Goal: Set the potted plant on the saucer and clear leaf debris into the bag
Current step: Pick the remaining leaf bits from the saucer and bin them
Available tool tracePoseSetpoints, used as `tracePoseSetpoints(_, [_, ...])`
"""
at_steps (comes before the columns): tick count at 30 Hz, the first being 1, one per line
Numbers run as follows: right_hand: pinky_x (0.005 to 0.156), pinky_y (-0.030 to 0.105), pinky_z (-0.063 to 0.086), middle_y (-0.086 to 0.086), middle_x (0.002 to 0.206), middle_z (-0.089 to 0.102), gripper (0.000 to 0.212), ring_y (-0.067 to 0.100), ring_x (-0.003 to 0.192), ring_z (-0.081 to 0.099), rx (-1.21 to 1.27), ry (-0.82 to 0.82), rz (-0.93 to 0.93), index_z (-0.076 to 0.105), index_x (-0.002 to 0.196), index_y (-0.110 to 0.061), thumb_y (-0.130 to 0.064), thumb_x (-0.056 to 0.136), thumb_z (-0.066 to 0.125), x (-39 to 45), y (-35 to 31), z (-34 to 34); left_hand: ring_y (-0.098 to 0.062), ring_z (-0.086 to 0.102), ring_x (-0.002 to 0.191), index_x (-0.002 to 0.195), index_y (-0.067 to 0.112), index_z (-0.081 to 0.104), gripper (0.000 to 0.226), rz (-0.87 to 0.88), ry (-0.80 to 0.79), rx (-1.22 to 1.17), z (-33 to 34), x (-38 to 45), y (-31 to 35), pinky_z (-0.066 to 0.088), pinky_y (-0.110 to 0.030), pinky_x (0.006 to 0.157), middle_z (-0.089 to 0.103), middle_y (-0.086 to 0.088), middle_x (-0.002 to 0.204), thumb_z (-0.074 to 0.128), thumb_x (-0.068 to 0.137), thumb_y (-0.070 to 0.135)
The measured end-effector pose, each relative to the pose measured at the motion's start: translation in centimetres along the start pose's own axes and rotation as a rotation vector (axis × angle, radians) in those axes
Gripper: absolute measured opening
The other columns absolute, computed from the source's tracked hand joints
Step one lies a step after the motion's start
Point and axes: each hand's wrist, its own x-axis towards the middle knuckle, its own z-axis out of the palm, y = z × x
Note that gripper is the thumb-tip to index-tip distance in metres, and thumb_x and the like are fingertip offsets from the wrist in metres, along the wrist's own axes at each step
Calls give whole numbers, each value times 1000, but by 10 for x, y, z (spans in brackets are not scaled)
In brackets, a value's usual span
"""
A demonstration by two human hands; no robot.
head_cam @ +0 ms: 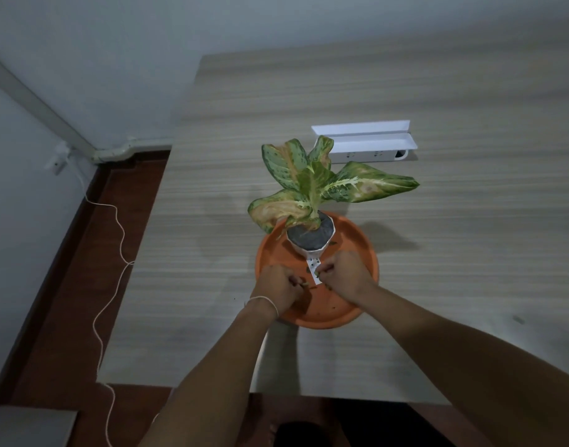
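Note:
A potted plant (312,185) with green, yellowing leaves stands in a white pot (311,235) on the far part of an orange saucer (357,253). Small green leaf debris (317,273) lies in the saucer in front of the pot. My left hand (276,290) is closed, with bits of leaf pinched at its fingertips. My right hand (341,274) is closed too, its fingertips pinching leaf bits by a white strip hanging from the pot. Both hands rest over the saucer's near half. No bag is in view.
The saucer sits on a light wood-grain table (438,91). A white power strip box (367,141) lies behind the plant. A white cord (115,253) runs over the brown floor to the left of the table. A small speck lies on the table at the right (518,319).

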Motion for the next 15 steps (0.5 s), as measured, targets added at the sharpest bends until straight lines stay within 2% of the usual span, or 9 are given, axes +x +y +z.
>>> tracePoseSetpoints(3, [64, 25, 49, 1, 75, 77, 12, 9, 67, 62, 19, 19, -29, 80, 78, -16, -10, 75, 70, 1, -12, -1, -18, 68, 78, 76, 13, 77, 9, 7, 33, 9, -11, -3, -3, 54, -25, 75, 76, -4, 79, 70, 70, 15])
tracePoseSetpoints(6, [56, 16, 40, 1, 75, 77, 11, 4, 61, 58, 27, 20, -84, 80, 78, -14, -8, 75, 72, -1, -32, 6, -20, 68, 75, 74, 12, 77, 11, 38, 90, 28, -25, -11, -11, 56, -31, 78, 76, -5, 74, 70, 68, 19])
tracePoseSetpoints(11, [67, 20, 42, -4, 75, 72, 11, 5, 69, 59, 29, -20, -146, 80, 79, -14, -10, 75, 71, -6, -77, 30, -16, 69, 71, 74, 15, 78, 9, 19, 176, -17, -52, -40, -47, 53, -22, 74, 77, -4, 73, 71, 68, 16])
tracePoseSetpoints(13, [69, 22, 47, -1, 78, 76, 14, 8, 72, 63, 15, -56, -196, 80, 83, -14, -9, 74, 70, -11, -101, 45, -13, 69, 69, 76, 15, 78, 9, -24, 204, -30, -66, -57, -68, 52, -19, 74, 77, -3, 74, 72, 70, 15])
tracePoseSetpoints(15, [68, 21, 47, 3, 83, 78, 15, 10, 73, 66, -2, -107, -255, 80, 86, -14, -9, 75, 70, -17, -128, 62, -11, 68, 68, 76, 15, 79, 9, -79, 232, -37, -81, -78, -92, 51, -17, 74, 77, -2, 75, 72, 71, 14])
